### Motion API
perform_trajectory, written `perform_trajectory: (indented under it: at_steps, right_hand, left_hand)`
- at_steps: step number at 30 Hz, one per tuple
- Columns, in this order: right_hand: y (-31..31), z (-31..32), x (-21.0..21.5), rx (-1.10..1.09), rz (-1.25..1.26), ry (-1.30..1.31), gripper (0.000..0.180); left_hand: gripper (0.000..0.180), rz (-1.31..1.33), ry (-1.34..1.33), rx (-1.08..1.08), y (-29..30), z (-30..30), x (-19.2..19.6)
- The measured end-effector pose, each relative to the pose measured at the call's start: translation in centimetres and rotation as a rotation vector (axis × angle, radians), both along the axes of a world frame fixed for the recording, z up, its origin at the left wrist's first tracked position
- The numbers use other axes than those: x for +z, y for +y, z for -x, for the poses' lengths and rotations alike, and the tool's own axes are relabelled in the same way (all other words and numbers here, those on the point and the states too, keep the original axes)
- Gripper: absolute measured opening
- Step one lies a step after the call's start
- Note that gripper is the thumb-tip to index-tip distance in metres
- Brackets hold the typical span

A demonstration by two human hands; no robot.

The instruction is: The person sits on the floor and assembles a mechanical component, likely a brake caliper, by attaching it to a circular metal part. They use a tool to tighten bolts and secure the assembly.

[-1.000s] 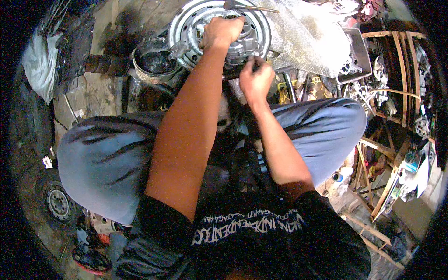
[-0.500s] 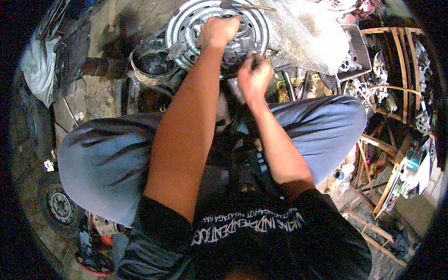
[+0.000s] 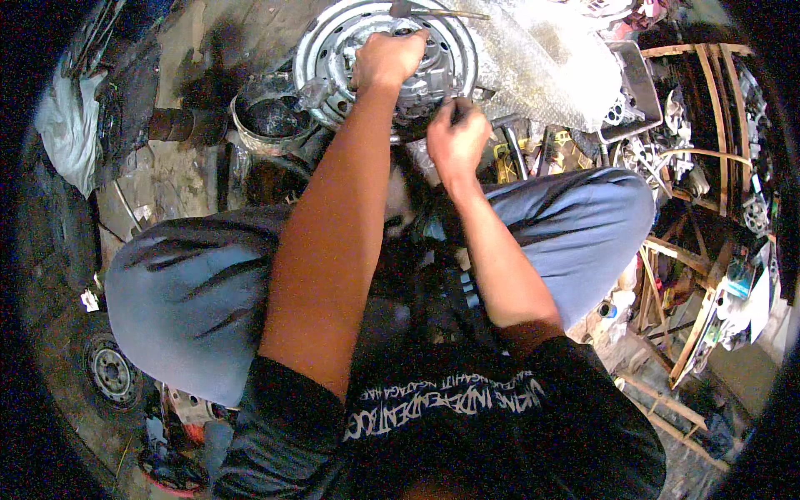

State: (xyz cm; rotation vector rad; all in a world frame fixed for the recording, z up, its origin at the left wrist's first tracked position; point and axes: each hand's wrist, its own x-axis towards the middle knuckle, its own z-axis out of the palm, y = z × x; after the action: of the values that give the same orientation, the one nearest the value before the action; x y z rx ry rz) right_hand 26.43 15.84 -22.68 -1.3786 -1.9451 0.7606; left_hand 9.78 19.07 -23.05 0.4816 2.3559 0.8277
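A silvery cast-metal part [image 3: 422,90] lies on a steel wheel rim [image 3: 311,52] in front of me. My left hand [image 3: 390,60] grips the casting from above, its fingers bent over the top. Close to the casting's near right edge, my right hand [image 3: 458,140] is closed around something small and dark that I cannot make out. Across the far side of the rim rests a hammer [image 3: 450,13] with a thin wooden handle.
A round pan [image 3: 271,117] with dark contents stands left of the rim. Bubble wrap [image 3: 533,71] spreads to its right, beside a metal tray [image 3: 642,92] of parts. Wooden slats [image 3: 717,125] stand at far right, and a tyred wheel [image 3: 111,371] lies at lower left.
My right hand has turned slightly, and the dark thing in it has shifted a little. My left hand stays on the casting.
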Motion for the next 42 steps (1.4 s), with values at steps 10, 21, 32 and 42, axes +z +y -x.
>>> perform_trajectory:
  at_steps: [10, 21, 32, 42]
  right_hand:
    - [0.4, 0.2, -0.4, -0.034, -0.029, 0.013, 0.025]
    - [-0.3, -0.9, 1.7, 0.058, 0.172, -0.302, 0.027]
    - [2.6, -3.4, 3.0, 0.176, -0.087, -0.137, 0.021]
    - [1.9, -2.7, 2.2, 0.194, -0.128, -0.366, 0.020]
  left_hand:
    - [0.080, -0.003, 0.020, -0.013, 0.2, -0.1, 0.0]
    - [0.081, -0.034, -0.006, 0.015, 0.0, -0.2, 0.3]
    - [0.079, -0.031, 0.009, 0.017, -0.7, -0.9, 1.4]
    - [0.073, -0.028, 0.020, 0.062, -1.2, -1.6, 2.6]
